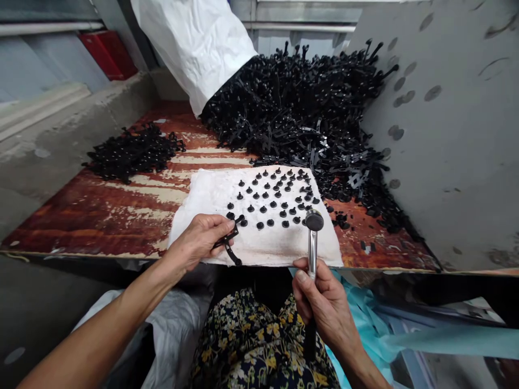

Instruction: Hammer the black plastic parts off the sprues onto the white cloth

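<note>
text: none legible | labels: none | brands: none | numbers: none | signs: none

One white cloth (211, 194) bears roughly forty small black studs (271, 204), too crowded for an exact tally. Two heaps of black plastic parts flank the cloth: one large heap (300, 102) behind and right, one small heap (130, 151) to its left. One white sack (194, 38) lies behind the cloth; one hammer (312, 248) and one black strip (232, 237) are at its near edge.
</note>
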